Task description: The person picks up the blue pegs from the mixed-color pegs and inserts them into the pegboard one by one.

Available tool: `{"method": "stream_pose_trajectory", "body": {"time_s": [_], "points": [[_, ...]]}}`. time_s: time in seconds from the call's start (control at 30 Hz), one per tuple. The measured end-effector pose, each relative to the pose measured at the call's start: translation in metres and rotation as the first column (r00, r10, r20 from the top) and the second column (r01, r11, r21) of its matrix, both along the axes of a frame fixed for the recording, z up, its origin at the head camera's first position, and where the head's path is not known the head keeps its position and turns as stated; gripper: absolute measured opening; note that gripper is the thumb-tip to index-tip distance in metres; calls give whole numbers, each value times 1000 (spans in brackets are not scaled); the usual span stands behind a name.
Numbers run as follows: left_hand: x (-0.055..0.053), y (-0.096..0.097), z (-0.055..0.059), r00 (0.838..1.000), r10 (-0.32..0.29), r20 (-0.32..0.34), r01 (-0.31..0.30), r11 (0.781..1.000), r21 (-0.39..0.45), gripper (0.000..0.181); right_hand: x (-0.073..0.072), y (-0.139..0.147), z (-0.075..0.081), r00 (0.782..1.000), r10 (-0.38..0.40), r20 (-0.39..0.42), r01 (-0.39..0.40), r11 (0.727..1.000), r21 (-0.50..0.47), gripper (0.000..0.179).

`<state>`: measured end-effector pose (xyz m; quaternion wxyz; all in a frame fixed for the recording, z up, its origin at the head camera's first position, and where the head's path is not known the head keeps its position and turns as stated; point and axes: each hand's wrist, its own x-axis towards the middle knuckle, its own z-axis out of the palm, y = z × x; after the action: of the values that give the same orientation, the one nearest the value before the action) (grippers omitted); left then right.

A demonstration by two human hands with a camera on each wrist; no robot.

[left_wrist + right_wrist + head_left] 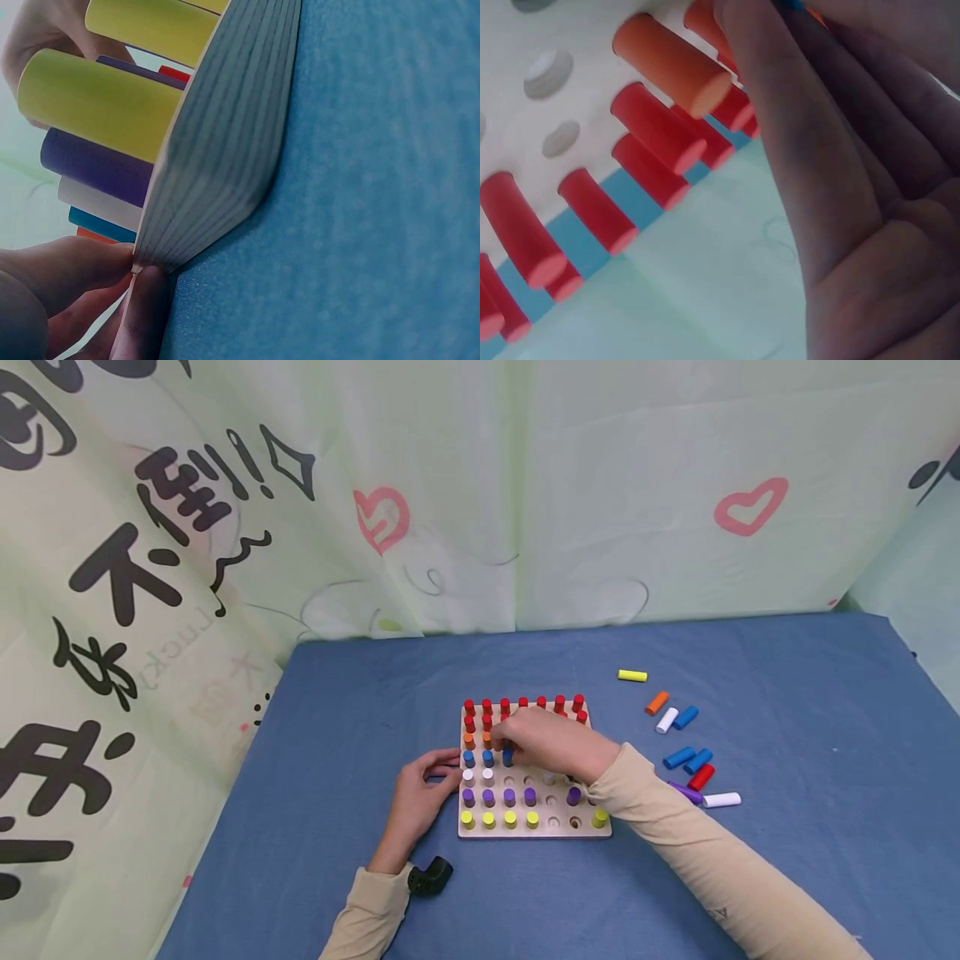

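A pale wooden pegboard lies on the blue cloth, with rows of red, orange, blue, white, purple and yellow pegs standing in it. My left hand holds the board's left edge; thumb and fingertips meet its rim in the left wrist view. Over the middle of the board, my right hand pinches a blue peg at the third place of the blue row. Only a sliver of blue shows between the fingers in the right wrist view. An orange peg stands beside that hand, which covers part of the rows in the head view.
Right of the board lie loose pegs: a yellow one, an orange one, two white, several blue, a red one and a purple one. A printed curtain hangs behind the table.
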<state>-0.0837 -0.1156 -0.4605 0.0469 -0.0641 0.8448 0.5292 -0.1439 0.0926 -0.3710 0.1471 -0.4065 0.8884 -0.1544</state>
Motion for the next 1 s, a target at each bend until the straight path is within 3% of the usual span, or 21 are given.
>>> {"method": "stream_pose_trajectory", "body": {"time_s": [0.13,0.47,0.67,1.0], "points": [[1,0,0,1000,-2,0,2,1000,6,31,2,4,4,999,3,-35,-4,1000,-28,15],[1,0,0,1000,-3,-4,3,1000,11,32,2,20,13,999,-43,-28,41,996,-76,15],[1,-1,0,1000,0,-9,0,1000,12,33,4,28,16,997,-54,-62,50,997,-57,15],[2,1,-2,1000,4,-5,-4,1000,5,32,11,45,15,995,-93,-47,90,994,-61,20]]}}
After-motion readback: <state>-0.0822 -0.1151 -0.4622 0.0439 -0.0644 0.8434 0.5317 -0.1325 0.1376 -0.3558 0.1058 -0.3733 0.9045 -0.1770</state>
